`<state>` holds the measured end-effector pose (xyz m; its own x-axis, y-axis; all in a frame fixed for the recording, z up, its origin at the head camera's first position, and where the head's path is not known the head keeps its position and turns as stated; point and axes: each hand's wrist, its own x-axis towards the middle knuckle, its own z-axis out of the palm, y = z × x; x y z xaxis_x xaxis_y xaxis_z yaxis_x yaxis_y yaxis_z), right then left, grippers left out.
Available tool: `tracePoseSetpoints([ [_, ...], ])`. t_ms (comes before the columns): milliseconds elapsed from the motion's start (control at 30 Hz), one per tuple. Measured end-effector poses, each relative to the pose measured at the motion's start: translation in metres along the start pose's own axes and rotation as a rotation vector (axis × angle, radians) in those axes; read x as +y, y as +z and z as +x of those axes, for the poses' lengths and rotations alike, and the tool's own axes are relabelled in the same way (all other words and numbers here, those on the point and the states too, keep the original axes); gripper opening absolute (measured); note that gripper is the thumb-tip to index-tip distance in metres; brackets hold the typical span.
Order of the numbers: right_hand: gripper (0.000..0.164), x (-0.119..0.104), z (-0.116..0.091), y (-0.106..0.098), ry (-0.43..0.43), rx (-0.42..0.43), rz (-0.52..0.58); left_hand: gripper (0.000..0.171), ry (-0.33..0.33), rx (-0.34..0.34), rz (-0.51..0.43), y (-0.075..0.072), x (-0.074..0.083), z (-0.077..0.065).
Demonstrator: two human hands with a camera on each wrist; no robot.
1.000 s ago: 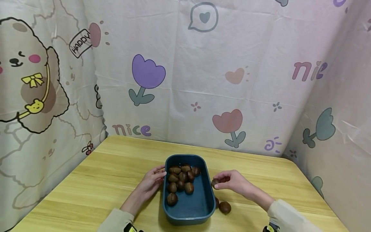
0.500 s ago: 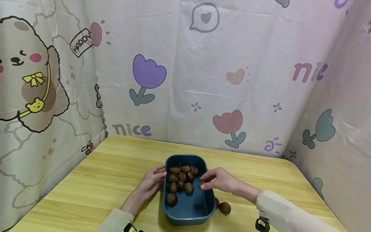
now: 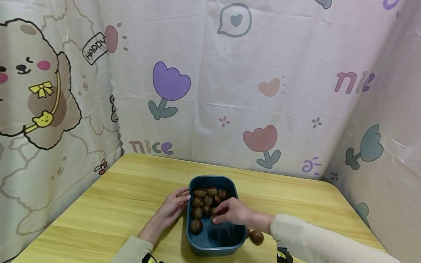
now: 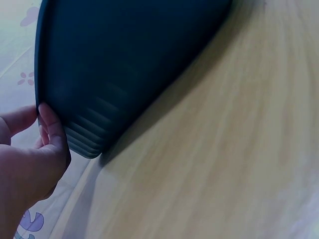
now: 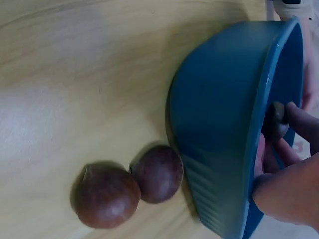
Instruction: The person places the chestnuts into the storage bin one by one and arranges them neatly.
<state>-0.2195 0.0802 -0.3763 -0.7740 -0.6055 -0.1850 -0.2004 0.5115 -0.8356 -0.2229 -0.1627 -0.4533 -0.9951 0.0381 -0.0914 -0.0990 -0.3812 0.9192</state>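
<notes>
A dark blue rectangular box (image 3: 217, 250) stands on the wooden table with several brown chestnuts (image 3: 196, 226) inside, mostly toward its far and left parts. My left hand (image 3: 171, 209) holds the box at its left side; in the left wrist view, fingers lie at both sides of the rim. Reaching in over the right rim, my right hand (image 3: 235, 212) pinches a chestnut (image 5: 275, 122) between thumb and fingertips, low inside the box. On the table beside the box's right wall lie two chestnuts, the outer one (image 5: 107, 196) and the nearer one (image 5: 157, 173), side by side.
The light wooden table (image 3: 138, 182) backs onto a printed curtain (image 3: 204, 73), which also hangs at the left and right sides. Dark straps (image 3: 283, 255) sit at both sleeves.
From beside the box's right wall, my right hand has carried the chestnut left over the rim and down into the box. My left hand stays at the left side.
</notes>
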Motion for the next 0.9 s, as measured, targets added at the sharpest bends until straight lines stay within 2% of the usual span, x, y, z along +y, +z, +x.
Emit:
tracePoseSetpoints([
  [133,0.017,-0.002,0.003,0.007,0.046,0.009,0.053,0.046,0.006,-0.002,0.001,0.001,0.000,0.000],
  [500,0.018,-0.001,0.013,0.027,0.096,0.077,0.100,0.045,0.017,-0.004,0.001,0.003,-0.001,0.000],
  [767,0.018,-0.002,0.016,0.034,0.054,0.117,0.027,0.045,0.017,0.007,-0.005,0.002,-0.001,-0.001],
  [900,0.020,-0.002,0.016,0.035,0.035,0.121,-0.067,0.045,0.022,0.003,-0.008,0.001,-0.001,-0.002],
])
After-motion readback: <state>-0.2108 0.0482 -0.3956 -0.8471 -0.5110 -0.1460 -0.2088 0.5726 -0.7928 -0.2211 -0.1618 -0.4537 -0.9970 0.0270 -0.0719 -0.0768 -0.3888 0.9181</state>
